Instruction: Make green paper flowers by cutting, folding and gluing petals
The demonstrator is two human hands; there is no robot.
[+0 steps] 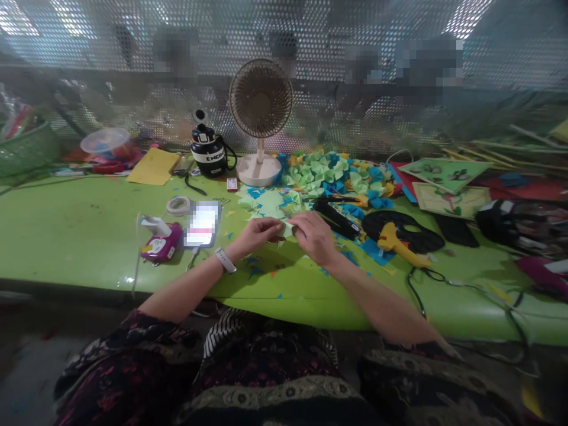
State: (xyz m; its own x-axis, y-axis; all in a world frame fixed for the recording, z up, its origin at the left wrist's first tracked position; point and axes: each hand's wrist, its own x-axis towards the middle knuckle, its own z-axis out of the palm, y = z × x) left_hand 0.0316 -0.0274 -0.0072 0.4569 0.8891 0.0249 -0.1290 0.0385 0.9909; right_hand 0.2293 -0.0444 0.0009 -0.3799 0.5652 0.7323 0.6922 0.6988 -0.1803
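Observation:
Between my two hands is a small piece of pale green paper (288, 229), pinched by its edges and partly covered by the fingers. My left hand (262, 231) has its fingertips closed on the paper's left side. Bent fingers of my right hand (314, 235) close on its right side. Just beyond the hands lie light green paper pieces (266, 204) with blue scraps around them. A heap of folded green, blue and yellow paper shapes (319, 174) sits farther back. To the right of my right hand is a black stapler (337, 220).
A yellow glue gun (402, 247) with a cord rests at right on a black eye-mask-shaped item (412, 228). At left are a lit phone (202, 223), a tape roll (178, 205) and a purple device (162, 244). A fan (261, 100) and a black bottle (209, 154) stand behind.

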